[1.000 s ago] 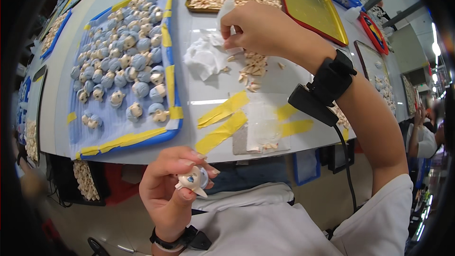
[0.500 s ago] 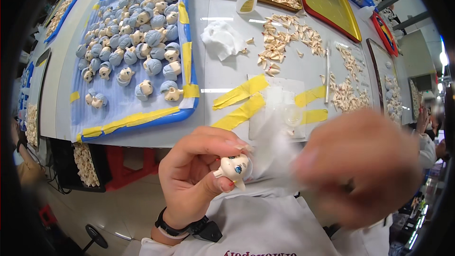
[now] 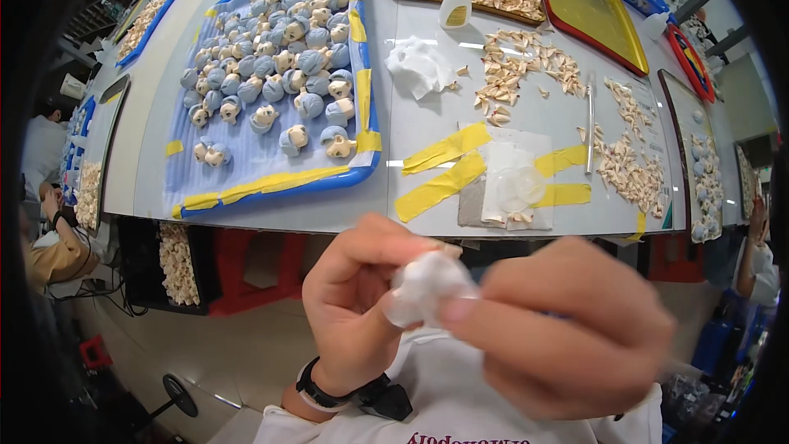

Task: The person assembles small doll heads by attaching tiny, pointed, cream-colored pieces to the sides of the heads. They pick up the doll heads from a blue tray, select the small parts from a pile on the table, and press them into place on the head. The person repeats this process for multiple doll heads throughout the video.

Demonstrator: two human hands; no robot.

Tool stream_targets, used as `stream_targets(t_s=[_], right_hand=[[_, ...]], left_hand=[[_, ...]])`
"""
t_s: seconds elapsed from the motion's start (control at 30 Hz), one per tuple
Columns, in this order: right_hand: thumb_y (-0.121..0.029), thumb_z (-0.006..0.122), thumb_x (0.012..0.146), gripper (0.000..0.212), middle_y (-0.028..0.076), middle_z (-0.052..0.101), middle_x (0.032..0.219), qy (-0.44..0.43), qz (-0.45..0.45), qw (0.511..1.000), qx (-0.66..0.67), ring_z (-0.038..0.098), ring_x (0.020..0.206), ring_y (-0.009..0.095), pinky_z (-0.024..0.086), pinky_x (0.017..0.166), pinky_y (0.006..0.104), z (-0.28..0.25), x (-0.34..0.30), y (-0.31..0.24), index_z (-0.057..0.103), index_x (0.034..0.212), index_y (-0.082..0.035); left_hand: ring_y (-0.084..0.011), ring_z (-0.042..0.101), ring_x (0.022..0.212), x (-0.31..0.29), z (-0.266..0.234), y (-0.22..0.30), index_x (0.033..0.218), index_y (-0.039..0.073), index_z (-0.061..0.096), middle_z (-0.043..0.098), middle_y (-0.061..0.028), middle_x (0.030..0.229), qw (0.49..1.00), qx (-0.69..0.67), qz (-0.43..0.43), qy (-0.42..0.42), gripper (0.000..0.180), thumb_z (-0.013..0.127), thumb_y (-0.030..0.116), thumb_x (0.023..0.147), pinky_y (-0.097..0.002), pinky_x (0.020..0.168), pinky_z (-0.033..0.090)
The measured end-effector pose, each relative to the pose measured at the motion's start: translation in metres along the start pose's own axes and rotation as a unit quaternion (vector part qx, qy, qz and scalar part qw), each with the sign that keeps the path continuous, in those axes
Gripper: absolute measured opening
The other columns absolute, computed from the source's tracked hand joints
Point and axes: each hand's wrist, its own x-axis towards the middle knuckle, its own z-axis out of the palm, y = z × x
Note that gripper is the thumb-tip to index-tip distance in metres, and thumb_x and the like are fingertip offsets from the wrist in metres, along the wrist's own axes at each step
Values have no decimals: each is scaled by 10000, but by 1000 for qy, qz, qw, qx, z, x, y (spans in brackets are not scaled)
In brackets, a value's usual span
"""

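In front of my chest, my left hand [image 3: 349, 308] is closed on a small doll head, now hidden behind a wad of white tissue [image 3: 429, 286]. My right hand [image 3: 575, 321], slightly blurred, pinches that tissue and presses it onto the head. Beyond the hands, at the table edge, a clear round dish [image 3: 522, 187] rests on a white sheet between strips of yellow tape [image 3: 441, 184]. Many doll heads with blue-grey hair [image 3: 263, 118] lie on the lined blue tray [image 3: 329, 182] at the left.
A crumpled tissue [image 3: 419, 67] and a white squeeze bottle [image 3: 456, 5] stand mid-table. Small cream pointed pieces [image 3: 629, 174] lie loose around a thin clear rod [image 3: 590, 123]. A yellow tray [image 3: 588, 8] is at the back. A red stool [image 3: 255, 267] is below the table.
My right hand has swung left with the tissue, which now covers the doll head in my left hand. The whole view has shifted, so the table things appear farther right.
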Motion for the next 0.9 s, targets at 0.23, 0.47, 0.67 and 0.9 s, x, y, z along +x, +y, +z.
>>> stream_targets(t_s=[0.23, 0.47, 0.67, 0.9], right_hand=[[105, 599, 519, 339, 71, 588, 720, 23, 54, 997, 46, 532, 525, 158, 416, 450, 237, 12, -4, 2, 658, 823, -32], [103, 572, 502, 301, 87, 580, 689, 39, 15, 999, 5, 528, 521, 186, 416, 468, 259, 29, 9, -12, 639, 766, -26], [154, 588, 642, 233, 158, 593, 786, -10, 8, 997, 70, 587, 655, 252, 470, 575, 276, 18, 14, -19, 609, 852, 55], [162, 576, 642, 223, 169, 581, 775, -21, -8, 998, 62, 575, 644, 270, 469, 588, 301, 18, 15, -18, 603, 839, 61]], left_hand=[[-159, 548, 820, 2, -9, -5, 981, -61, 549, 563, -132, 925, 1000, -18, -11, -10, 385, 690, 223, 764, -270, 744, 441], [-191, 565, 828, 1, -11, 7, 1004, -37, 540, 541, -123, 920, 999, -37, 0, -7, 300, 657, 137, 788, -301, 743, 461], [-129, 521, 932, 3, -18, 8, 1108, -58, 512, 480, -78, 1011, 994, -78, 5, -79, 298, 579, 46, 837, -262, 841, 436], [-110, 504, 921, 0, -19, 14, 1119, -55, 511, 464, -59, 989, 996, -45, 23, -78, 312, 586, 50, 835, -237, 814, 431]])
